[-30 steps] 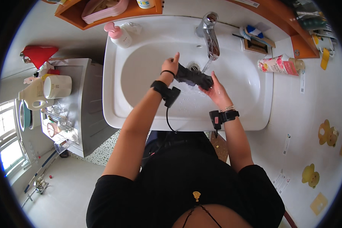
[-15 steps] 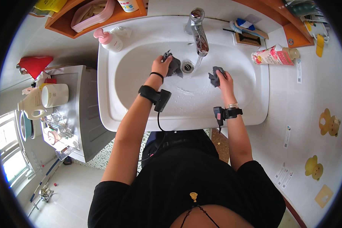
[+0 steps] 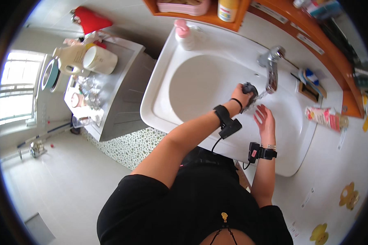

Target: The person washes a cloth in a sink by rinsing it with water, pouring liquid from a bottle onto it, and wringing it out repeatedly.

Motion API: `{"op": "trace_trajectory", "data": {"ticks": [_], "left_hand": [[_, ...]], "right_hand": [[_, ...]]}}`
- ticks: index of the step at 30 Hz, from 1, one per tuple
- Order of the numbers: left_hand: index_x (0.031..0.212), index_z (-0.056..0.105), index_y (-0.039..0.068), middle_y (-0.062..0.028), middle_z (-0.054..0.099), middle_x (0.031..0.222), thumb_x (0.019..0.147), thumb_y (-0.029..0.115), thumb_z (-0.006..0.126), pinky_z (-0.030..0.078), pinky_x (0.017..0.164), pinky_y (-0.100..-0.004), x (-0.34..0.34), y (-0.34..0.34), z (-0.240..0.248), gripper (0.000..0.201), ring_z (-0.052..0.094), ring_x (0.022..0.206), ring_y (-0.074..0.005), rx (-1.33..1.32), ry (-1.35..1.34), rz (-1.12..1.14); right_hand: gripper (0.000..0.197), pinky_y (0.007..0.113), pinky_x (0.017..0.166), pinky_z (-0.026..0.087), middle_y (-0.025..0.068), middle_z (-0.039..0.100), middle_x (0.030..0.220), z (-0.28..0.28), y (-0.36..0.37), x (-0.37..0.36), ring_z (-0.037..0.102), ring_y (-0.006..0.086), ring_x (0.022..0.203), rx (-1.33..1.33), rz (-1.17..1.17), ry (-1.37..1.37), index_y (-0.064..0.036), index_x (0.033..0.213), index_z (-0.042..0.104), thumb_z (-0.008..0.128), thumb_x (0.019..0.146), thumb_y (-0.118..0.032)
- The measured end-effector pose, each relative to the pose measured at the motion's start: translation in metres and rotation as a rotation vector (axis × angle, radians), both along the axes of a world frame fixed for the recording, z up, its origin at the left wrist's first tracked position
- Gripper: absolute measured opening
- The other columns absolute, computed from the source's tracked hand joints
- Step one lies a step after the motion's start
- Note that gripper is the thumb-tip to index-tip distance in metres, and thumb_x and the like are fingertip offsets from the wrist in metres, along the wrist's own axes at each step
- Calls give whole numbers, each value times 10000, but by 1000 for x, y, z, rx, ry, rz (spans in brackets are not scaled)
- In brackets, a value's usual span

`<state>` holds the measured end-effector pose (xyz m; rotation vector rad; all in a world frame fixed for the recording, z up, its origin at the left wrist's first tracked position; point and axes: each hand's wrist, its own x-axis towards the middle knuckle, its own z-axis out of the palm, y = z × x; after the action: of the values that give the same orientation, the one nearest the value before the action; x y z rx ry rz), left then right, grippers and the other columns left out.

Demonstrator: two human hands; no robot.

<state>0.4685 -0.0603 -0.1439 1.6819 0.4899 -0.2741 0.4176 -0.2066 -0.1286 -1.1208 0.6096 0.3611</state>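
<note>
My left hand (image 3: 240, 96) is closed around a dark grey wet cloth (image 3: 249, 89), held in the white sink (image 3: 200, 81) just under the spout of the chrome tap (image 3: 270, 67). My right hand (image 3: 265, 119) hovers just to the right of it and lower, over the basin, with fingers spread and nothing in it. Both wrists wear black bands with small devices, each with a cable hanging from it.
A pink pump bottle (image 3: 183, 34) stands on the sink's back left corner. A soap holder (image 3: 308, 81) and a pink tube (image 3: 325, 117) sit right of the tap. An orange shelf (image 3: 233, 18) runs behind. A grey cabinet (image 3: 114, 81) with jugs stands to the left.
The dark cloth pieces that were in both hands are now only in my left hand, brought under the tap. My right hand has opened. My head has turned, shifting the sink rightward in view.
</note>
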Motion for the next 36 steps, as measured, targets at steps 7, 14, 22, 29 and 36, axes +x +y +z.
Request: {"op": "trace_trajectory", "data": {"ticks": [7,14,22,29,36], "left_hand": [[789,547,10,-170,574,704,594,362,679,443,646,-337,-28,-30,23,423,573,699,-287,-77,-250,-383],[645,584,51,-160,564,611,681,543,499,446,576,-359,-34,-18,29,501,563,601,-300,480,-420,-511],[621,610,74,-120,578,593,790,405,423,448,529,-374,-18,10,-6,416,570,572,-300,519,-400,-330],[927,474,15,-208,568,831,771,244,510,435,676,-418,-13,32,-16,280,544,797,-360,-104,143,315],[868,581,107,-149,597,791,631,287,590,448,661,-406,-45,-17,35,298,579,754,-309,65,-108,-240]], "right_hand": [[345,444,953,249,93,364,1200,-17,30,4,343,211,1119,621,-204,258,-134,1142,356,416,837,-283],[297,404,924,306,96,431,1134,-40,25,7,399,198,1066,563,-373,145,-98,1090,400,402,854,-278],[296,365,884,372,130,512,1052,-5,48,11,484,226,973,444,66,135,8,1046,450,362,879,-219],[479,431,866,377,153,498,1100,-31,20,14,494,283,985,137,70,225,3,1111,431,353,858,-395],[379,346,822,420,137,502,1036,-25,21,19,505,226,950,-31,108,70,15,1073,414,401,847,-288]]}}
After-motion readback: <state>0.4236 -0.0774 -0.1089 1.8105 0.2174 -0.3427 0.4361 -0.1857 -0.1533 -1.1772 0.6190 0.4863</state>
